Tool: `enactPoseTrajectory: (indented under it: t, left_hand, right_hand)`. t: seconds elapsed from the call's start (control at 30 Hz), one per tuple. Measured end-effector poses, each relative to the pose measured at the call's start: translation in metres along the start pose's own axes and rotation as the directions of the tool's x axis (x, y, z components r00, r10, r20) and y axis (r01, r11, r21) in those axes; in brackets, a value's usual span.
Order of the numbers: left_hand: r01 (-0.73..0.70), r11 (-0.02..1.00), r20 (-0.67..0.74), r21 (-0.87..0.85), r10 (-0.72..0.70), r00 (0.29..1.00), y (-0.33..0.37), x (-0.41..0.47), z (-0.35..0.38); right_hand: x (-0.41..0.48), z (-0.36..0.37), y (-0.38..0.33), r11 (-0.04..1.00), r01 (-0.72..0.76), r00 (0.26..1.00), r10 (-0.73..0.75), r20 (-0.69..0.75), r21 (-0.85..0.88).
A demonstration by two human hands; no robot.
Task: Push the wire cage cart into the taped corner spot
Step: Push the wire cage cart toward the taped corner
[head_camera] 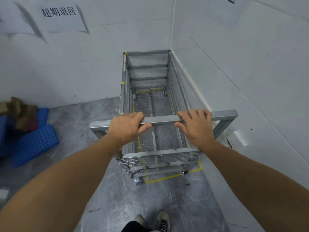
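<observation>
While two shoes (156,221) stand planted on the grey marbled floor (117,206) at the bottom of the view, both bare forearms reach forward to the cart. Left hand (127,127) is wrapped over the metal handle bar (161,119), fingers (138,115) curled across the top and thumb tucked under, holding it tight. Right hand (197,125) sits just beside it on the same bar, fingers spread a little over the top edge, thumb hooked beneath, also gripping.

And there is the wire cage cart (150,101), empty, its mesh bottom showing the floor through it. Near casters (138,181) sit right by the yellow tape outline (168,177); the left front caster is just outside the tape's near corner, and the tape line runs on under the mesh. Far end of the cart is up against the back wall (83,64), and its right side runs close along the right wall (250,72), deep into the corner.

Off to the left, blue perforated crates (36,141) lie on the floor with brown cardboard pieces (18,111) piled on them. Up on the back wall, a paper sign with black characters (59,12).
</observation>
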State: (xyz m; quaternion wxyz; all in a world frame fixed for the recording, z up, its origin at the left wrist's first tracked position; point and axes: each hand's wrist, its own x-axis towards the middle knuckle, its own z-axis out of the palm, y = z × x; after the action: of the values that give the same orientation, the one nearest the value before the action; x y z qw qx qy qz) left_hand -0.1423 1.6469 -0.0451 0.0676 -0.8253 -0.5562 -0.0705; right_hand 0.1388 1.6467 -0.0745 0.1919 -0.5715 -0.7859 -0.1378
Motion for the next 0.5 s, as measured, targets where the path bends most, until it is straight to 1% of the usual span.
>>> enactPoseTrajectory:
  t: [0.2,0.5]
  left_hand:
    - [0.035,0.999,0.03,-0.009,-0.035,0.999,0.0028,0.0018,-0.0059]
    - [0.045,0.999,0.052,-0.007,-0.045,0.998,0.0049,0.0033,-0.0082]
  right_hand:
    - [0.0031,-0.0026,0.0018,1.0,0.005,0.999,-0.005,0.051,0.016]
    - [0.0024,-0.0006,0.0013,1.0,0.008,1.0,-0.008,0.025,0.021]
